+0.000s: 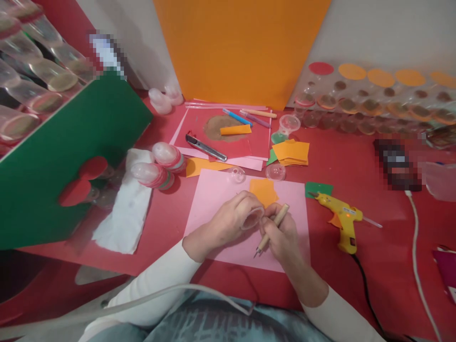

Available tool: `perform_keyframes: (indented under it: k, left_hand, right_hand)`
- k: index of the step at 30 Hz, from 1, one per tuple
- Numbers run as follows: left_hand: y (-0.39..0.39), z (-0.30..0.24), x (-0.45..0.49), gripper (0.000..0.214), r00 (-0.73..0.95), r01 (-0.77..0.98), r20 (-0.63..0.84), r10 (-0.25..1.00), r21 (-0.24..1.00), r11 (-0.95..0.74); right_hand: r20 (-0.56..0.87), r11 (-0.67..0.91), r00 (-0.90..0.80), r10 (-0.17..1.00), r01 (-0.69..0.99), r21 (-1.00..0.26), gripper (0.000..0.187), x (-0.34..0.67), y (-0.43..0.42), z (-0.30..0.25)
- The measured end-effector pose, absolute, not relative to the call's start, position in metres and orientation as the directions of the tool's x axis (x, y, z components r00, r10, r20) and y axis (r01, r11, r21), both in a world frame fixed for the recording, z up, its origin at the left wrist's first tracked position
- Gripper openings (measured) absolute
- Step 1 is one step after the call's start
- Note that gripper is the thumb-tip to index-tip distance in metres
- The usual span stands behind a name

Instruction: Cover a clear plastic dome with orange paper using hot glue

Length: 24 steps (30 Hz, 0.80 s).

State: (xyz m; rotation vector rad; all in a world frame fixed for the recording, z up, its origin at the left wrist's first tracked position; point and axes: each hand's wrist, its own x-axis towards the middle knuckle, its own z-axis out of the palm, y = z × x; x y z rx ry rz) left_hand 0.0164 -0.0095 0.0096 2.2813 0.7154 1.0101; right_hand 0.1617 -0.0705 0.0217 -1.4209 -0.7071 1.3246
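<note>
My left hand [226, 218] is closed around a clear plastic cup [252, 218], its round opening tilted toward me. My right hand [283, 235] grips a wooden-handled tool [276, 225] with a thin metal tip pointing down and left; its fingertips meet the cup's rim. Under both hands lies a pink sheet [203, 204]. Just beyond them sits an orange paper piece [262, 191] on that sheet. Two clear plastic domed pieces, one on the left [237, 175] and one on the right [276, 172], rest along its far edge.
A yellow glue gun [344, 216] lies at right, its cord running toward me. Behind the sheet are a box cutter [206, 147], markers [237, 116] and orange cards [292, 152]. Stacked cups [151, 175] and white tissue [124, 218] stand left, near a green board [78, 142].
</note>
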Motion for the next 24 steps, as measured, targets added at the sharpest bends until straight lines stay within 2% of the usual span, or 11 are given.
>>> perform_keyframes:
  k: [4,8,14,24]
  left_hand:
    - [-0.0091,0.0039,0.0132,0.022,0.538,0.269,0.480,0.692,0.680,-0.682]
    - [-0.0094,0.0054,0.0126,0.022,0.529,0.258,0.495,0.690,0.680,-0.686]
    - [-0.0083,0.0080,0.0155,0.018,0.528,0.244,0.557,0.641,0.624,-0.743]
    - [-0.0082,0.0104,0.0150,0.022,0.534,0.313,0.577,0.618,0.544,-0.778]
  right_hand:
    - [-0.392,-0.353,0.200,0.898,-0.204,-0.913,0.017,0.1635,-0.0688,0.0253]
    - [-0.405,-0.369,0.188,0.895,-0.197,-0.908,0.021,0.1634,-0.0683,0.0269]
    - [-0.363,-0.342,0.174,0.915,-0.141,-0.929,0.023,0.1635,-0.0670,0.0290]
    - [-0.350,-0.342,0.186,0.918,-0.077,-0.937,0.023,0.1621,-0.0662,0.0312]
